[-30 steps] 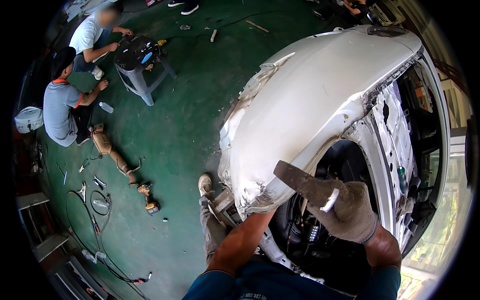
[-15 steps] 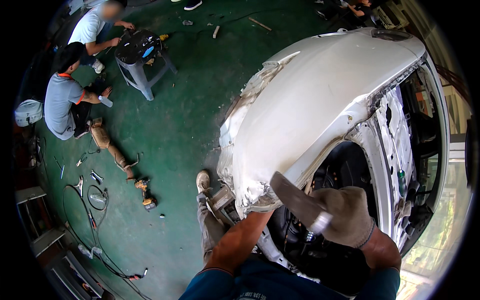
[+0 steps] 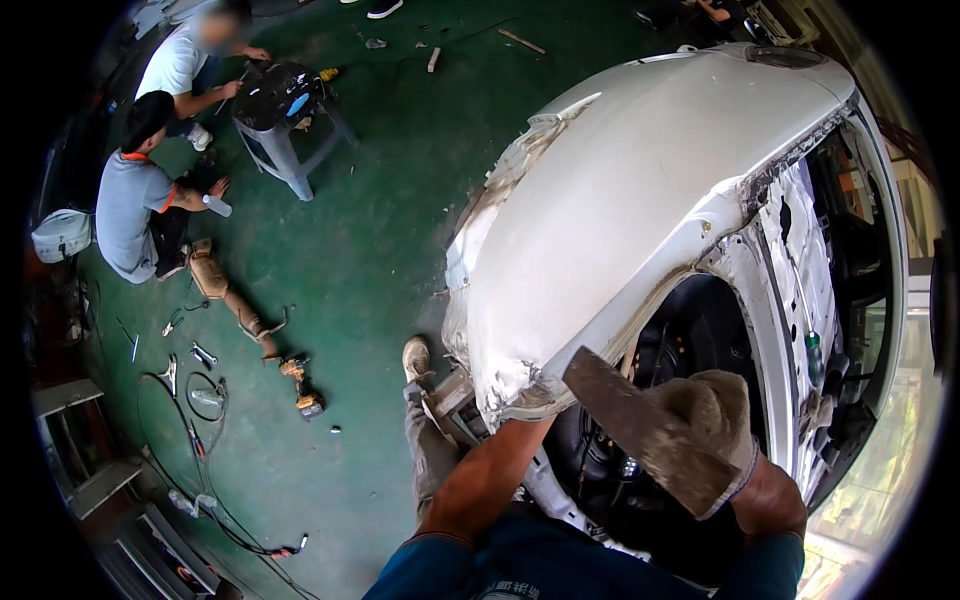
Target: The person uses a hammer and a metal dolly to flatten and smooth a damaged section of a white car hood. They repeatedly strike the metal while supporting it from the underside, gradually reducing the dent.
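Note:
Wearing a thick grey-brown work glove, my right hand (image 3: pixel 718 412) is closed around a broad, flat, rust-brown metal tool (image 3: pixel 645 430). Its exact kind is not plain. The tool is held over the inner edge of a white car body panel (image 3: pixel 620 190), above a dark opening (image 3: pixel 700 310). My bare left forearm (image 3: pixel 495 470) reaches in under the near end of the panel, where the metal is crumpled and scraped (image 3: pixel 512 385). That panel hides my left hand and whatever it touches.
On the green floor to the left lie a cordless drill (image 3: pixel 302 388), a brown padded tube-like piece (image 3: pixel 225 285), wrenches (image 3: pixel 203 355) and looped cables (image 3: pixel 205 440). Two people crouch by a dark stool (image 3: pixel 280 100). A green-handled tool (image 3: pixel 813 350) rests inside the car body.
The rusty tool has turned in my right hand, so its wide flat face shows now. My left arm stays under the panel. The whole view has shifted slightly.

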Demonstrator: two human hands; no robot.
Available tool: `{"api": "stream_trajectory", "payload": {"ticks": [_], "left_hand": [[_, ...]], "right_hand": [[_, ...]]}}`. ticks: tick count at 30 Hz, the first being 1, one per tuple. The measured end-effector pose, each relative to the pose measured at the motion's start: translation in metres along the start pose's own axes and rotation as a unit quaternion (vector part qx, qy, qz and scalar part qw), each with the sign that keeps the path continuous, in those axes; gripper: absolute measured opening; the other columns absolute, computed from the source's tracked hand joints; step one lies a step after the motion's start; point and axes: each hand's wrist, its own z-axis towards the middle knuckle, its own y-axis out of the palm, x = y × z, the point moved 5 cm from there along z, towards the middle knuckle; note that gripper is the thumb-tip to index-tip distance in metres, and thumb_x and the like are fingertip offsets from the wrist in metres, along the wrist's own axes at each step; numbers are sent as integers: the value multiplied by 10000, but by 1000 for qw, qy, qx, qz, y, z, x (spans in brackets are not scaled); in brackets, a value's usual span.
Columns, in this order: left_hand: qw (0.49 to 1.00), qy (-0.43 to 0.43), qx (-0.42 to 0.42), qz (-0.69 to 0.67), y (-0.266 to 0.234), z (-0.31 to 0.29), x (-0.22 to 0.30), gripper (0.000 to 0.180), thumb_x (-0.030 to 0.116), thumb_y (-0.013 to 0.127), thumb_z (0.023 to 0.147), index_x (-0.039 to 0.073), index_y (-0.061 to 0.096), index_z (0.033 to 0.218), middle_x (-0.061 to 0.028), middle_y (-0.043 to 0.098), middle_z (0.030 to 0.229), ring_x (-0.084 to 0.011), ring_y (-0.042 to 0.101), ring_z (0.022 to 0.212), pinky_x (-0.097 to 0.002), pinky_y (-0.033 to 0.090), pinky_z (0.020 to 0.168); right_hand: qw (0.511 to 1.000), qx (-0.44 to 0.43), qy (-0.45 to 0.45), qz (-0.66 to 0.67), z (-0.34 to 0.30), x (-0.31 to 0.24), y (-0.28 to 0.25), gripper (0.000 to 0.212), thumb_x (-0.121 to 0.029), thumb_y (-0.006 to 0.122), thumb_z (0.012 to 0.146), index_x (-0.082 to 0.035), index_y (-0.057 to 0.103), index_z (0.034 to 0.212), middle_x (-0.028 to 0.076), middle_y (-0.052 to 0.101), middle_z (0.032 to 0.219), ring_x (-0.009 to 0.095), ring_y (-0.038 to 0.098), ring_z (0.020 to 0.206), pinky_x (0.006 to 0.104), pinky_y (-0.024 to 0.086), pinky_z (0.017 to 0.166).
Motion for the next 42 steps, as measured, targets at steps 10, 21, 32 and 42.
{"api": "stream_trajectory", "payload": {"ticks": [10, 21, 32, 42], "left_hand": [[1000, 13, 12, 15, -15, 4, 1, 390, 337, 580, 1098, -20, 676, 1222, -135, 722, 1153, -227, 721, 1019, -341, 613, 918], [1000, 9, -15, 23, -20, 7, -5, 383, 332, 579, 1099, -19, 684, 1212, -134, 724, 1148, -225, 723, 1014, -339, 613, 916], [999, 11, -11, 52, -35, 8, -15, 377, 328, 577, 1100, -18, 691, 1202, -132, 727, 1143, -222, 724, 1009, -337, 612, 914], [946, 84, -32, 312, -16, -23, 28, 312, 211, 551, 1102, 7, 633, 1324, -140, 697, 1195, -235, 690, 1096, -381, 572, 990]], "right_hand": [[994, -103, -4, -44, 23, 3, 0, 249, -251, 783, 920, -47, 665, 1000, 49, 655, 678, 199, 643, 476, 321, 492, 450], [998, -16, 48, 37, 7, 17, -10, 237, -245, 775, 936, -41, 671, 992, 89, 691, 695, 183, 692, 541, 289, 531, 523], [707, 200, 505, 452, -128, 86, 79, 217, -217, 792, 861, -49, 705, 967, -3, 623, 724, 75, 560, 514, 236, 444, 463], [554, 264, 480, 627, -73, 214, 184, 413, -404, 731, 985, -105, 676, 1263, -16, 681, 911, 107, 637, 674, 258, 493, 551]]}}
